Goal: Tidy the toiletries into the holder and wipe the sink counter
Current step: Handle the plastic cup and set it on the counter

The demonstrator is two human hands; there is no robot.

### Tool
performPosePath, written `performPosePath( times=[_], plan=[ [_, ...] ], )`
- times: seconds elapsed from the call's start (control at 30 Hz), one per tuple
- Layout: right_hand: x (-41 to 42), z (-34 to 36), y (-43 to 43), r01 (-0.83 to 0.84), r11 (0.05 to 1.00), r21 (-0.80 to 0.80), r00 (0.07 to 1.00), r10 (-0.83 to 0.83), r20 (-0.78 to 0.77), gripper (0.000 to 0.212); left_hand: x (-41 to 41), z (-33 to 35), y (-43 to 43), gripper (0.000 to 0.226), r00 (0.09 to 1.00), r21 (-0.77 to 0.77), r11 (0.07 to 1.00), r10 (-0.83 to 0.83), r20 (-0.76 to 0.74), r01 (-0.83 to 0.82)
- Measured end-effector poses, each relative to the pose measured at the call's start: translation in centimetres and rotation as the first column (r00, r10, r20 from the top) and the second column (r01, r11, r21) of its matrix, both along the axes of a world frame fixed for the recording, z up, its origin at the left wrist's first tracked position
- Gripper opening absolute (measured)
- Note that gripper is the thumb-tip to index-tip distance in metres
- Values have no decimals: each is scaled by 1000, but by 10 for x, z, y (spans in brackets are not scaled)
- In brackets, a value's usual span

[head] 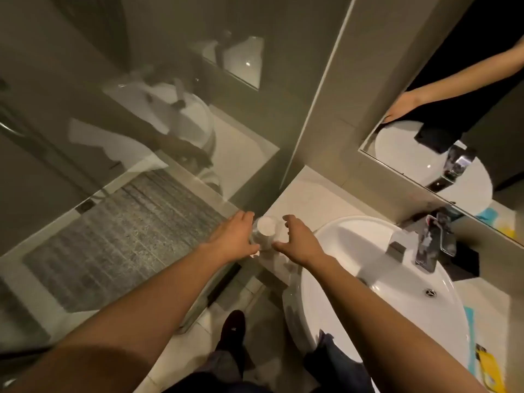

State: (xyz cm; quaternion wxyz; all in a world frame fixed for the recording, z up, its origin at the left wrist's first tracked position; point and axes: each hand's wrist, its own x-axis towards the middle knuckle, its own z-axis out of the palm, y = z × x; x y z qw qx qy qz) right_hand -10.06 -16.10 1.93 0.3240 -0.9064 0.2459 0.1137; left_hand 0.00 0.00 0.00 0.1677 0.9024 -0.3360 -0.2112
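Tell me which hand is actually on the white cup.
The left hand: its fingers and thumb clasp the white cup. The right hand is spread open beside it, nearer the sink.

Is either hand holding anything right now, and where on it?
The left hand grips the white cup by its side wall, fingers behind, thumb in front. The right hand is open beside it, holding nothing.

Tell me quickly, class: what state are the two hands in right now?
Left hand: against the white cup; grip cannot be told.
Right hand: open, holding nothing.
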Motion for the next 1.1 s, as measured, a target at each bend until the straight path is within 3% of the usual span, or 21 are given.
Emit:
performPosePath(
  times=[0.13, 0.2, 0.33, 0.5, 0.8, 1.1],
  plan=[
    [16, -12, -10, -9, 1000, 19, 995, 11, -102, 95, 17, -13, -13, 97, 993, 55, 997, -44, -110, 50],
    [23, -20, -14, -17, 1000, 26, 993, 20, -115, 97, 23, -19, -21, 100, 985, 49, 996, -65, -159, 74],
    [31, -29, -16, -86, 993, 76, 991, 93, -96, 82, 27, -30, -25, 85, 972, -20, 996, -91, -216, 88],
    [36, -37, -16, -108, 986, 124, 992, 114, -44, 63, 23, -35, -25, 67, 966, -94, 996, -14, -257, -10],
    [3, -8, -41, -27, 979, 200, 986, -6, 165, 60, 12, 9, -50, 62, 976, -170, 985, -71, -207, 36],
    [-94, 96, -132, 180, 978, 109, 900, -209, 383, 60, -32, 117, -165, 57, 916, -300, 875, -401, -8, 381]
  ],
)
